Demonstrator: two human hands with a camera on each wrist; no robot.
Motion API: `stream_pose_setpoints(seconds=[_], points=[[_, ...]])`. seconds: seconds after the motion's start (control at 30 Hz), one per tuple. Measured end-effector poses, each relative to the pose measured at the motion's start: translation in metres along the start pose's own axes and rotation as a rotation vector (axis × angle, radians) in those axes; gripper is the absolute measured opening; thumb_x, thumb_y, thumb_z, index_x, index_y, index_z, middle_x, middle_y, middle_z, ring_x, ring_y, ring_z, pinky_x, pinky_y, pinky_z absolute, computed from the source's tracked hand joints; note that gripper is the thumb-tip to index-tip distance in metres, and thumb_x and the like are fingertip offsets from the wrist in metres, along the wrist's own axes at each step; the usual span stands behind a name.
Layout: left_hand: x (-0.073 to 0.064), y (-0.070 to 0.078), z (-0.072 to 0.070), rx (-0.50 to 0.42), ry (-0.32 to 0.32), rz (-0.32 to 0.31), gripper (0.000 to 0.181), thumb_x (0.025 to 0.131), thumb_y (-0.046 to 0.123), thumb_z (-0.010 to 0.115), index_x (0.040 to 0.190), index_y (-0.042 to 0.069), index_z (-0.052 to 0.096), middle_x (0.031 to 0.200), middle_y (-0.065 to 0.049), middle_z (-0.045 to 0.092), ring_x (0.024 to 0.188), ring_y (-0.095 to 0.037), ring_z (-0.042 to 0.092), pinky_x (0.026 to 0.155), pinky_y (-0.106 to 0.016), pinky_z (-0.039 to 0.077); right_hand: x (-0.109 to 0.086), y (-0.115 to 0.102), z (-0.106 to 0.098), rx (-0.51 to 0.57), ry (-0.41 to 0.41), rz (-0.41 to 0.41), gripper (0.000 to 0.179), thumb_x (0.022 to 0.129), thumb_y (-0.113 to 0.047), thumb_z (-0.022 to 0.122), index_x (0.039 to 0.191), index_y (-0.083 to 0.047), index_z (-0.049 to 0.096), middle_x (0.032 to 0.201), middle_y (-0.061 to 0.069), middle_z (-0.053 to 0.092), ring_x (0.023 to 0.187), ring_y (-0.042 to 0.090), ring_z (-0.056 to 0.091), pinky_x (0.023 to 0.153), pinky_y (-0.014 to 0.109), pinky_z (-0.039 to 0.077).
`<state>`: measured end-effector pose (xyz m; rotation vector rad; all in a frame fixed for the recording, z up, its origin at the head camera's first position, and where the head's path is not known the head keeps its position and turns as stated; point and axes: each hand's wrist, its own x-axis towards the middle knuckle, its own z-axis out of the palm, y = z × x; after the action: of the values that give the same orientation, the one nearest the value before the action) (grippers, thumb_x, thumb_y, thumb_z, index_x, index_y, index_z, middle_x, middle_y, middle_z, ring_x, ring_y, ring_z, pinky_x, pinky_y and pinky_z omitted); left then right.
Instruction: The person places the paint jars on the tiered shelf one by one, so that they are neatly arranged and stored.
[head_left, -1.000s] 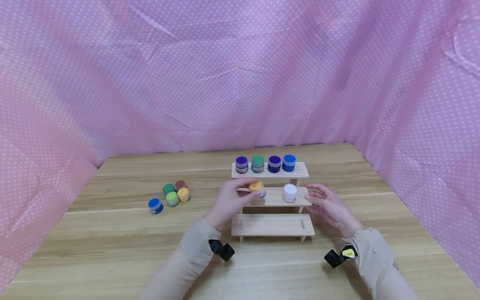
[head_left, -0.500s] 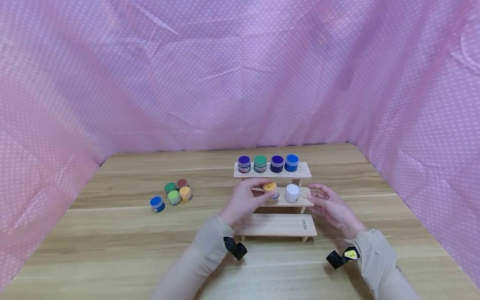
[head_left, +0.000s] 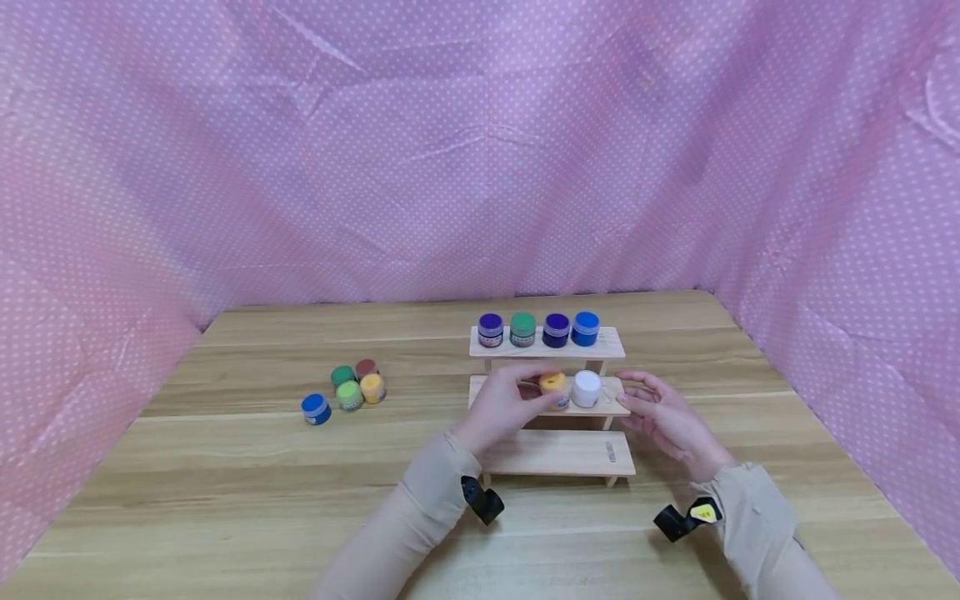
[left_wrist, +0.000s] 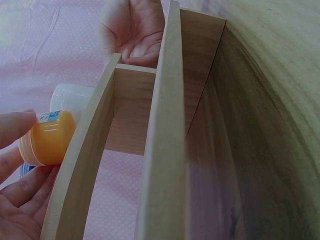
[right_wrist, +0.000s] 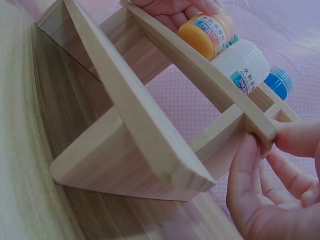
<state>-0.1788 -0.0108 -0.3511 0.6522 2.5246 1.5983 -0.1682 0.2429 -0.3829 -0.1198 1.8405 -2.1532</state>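
Observation:
Thumb and fingers of my left hand (head_left: 501, 408) pinch an orange-yellow paint jar (head_left: 553, 384) at the middle step of a three-step wooden display stand (head_left: 558, 454). In the left wrist view this jar (left_wrist: 52, 137) lies at the step's edge. Close to its right stands a white paint jar (head_left: 587, 389). At the right end of that step, my right hand (head_left: 666, 417) grips the board's corner; the right wrist view puts the thumb above and a finger (right_wrist: 245, 165) beneath. Two purple jars, a green jar (head_left: 522, 329) and a blue jar (head_left: 586, 328) line the top step.
Left of the stand, a loose group of jars sits on the wooden table (head_left: 225, 467): dark green (head_left: 342, 377), brown-red (head_left: 367, 369), light green (head_left: 349, 395), yellow (head_left: 372, 387) and blue (head_left: 316, 408). A pink dotted cloth (head_left: 480, 167) hangs behind the table and along its sides.
My left hand has moved right along the middle step with the orange-yellow jar, closing the gap to the white jar. My right hand keeps its grip at the step's end.

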Motion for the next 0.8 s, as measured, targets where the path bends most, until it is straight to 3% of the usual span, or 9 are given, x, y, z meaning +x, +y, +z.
stream_pose_setpoints(seconds=[0.3, 0.6, 0.8], points=[[0.0039, -0.0012, 0.0035, 0.05, -0.017, -0.015, 0.037, 0.084, 0.026, 0.072, 0.12, 0.016, 0.065, 0.117, 0.0, 0.066, 0.092, -0.006, 0.063, 0.078, -0.015, 0.052, 0.0001, -0.0008, 0.0001, 0.012, 0.004, -0.002, 0.026, 0.094, -0.004, 0.054, 0.116, -0.019, 0.05, 0.098, -0.008, 0.06, 0.087, 0.003, 0.059, 0.079, 0.021, 0.054], [0.0044, -0.0021, 0.0044, 0.041, -0.028, 0.008, 0.038, 0.084, 0.026, 0.072, 0.119, 0.012, 0.066, 0.118, 0.001, 0.066, 0.097, -0.007, 0.063, 0.083, -0.016, 0.052, 0.0007, -0.0002, 0.0003, 0.031, -0.009, -0.006, 0.026, 0.094, -0.003, 0.054, 0.116, -0.016, 0.049, 0.096, -0.007, 0.06, 0.085, 0.004, 0.06, 0.078, 0.02, 0.054], [0.0046, -0.0019, 0.0037, 0.068, -0.017, -0.005, 0.035, 0.084, 0.027, 0.072, 0.117, 0.016, 0.066, 0.117, 0.002, 0.066, 0.097, -0.007, 0.062, 0.084, -0.016, 0.051, 0.0005, -0.0004, 0.0005, 0.028, -0.009, -0.001, 0.026, 0.094, -0.003, 0.054, 0.115, -0.019, 0.05, 0.097, -0.007, 0.06, 0.086, 0.004, 0.06, 0.078, 0.02, 0.054]])
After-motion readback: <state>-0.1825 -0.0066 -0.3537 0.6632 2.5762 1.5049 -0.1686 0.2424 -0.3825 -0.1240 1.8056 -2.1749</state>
